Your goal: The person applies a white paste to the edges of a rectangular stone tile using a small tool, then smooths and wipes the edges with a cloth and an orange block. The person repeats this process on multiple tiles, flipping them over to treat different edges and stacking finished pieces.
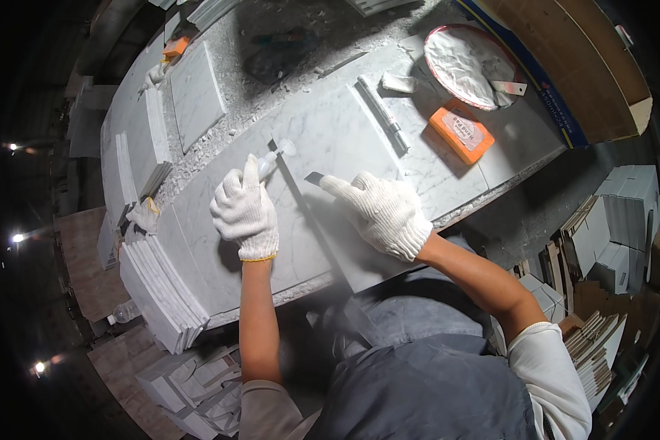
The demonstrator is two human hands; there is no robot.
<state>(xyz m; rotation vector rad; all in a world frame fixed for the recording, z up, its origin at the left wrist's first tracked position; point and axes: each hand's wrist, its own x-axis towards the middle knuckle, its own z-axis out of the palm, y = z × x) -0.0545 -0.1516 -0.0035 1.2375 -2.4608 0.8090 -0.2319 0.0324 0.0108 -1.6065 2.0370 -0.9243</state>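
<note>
1. Dark grey apron on the person's torso lies nearest the camera, at the lower edge; both bare forearms extend from it over the tabletop.
2. Left hand, in a white knitted glove with a yellow cuff edge: grip curled, pinching a small translucent bottle-like piece with a clear rounded tip. Its exact kind cannot be told.
3. Bottle-like piece is tilted, tip toward upper right, above the dark seam between two slabs.
4. Right hand, also in a white knitted glove: grip closed on a flat dark grey blade, forefinger extended along it. Blade end points left, toward the seam; contact with the surface cannot be told.
5. Under the left hand: white, grey-veined, marble-like slab. Beneath the right hand: a similar slab, adjoining along the seam.
6. Upper right of the right hand: silvery rod-shaped tool, lying diagonally; orange rectangular pad with a pale label, to the rod's right.
7. Beyond the pad: round red-rimmed tub containing white paste; small metal scraper resting in it.
8. Left edge of the tabletop: stacked white slabs.
</note>
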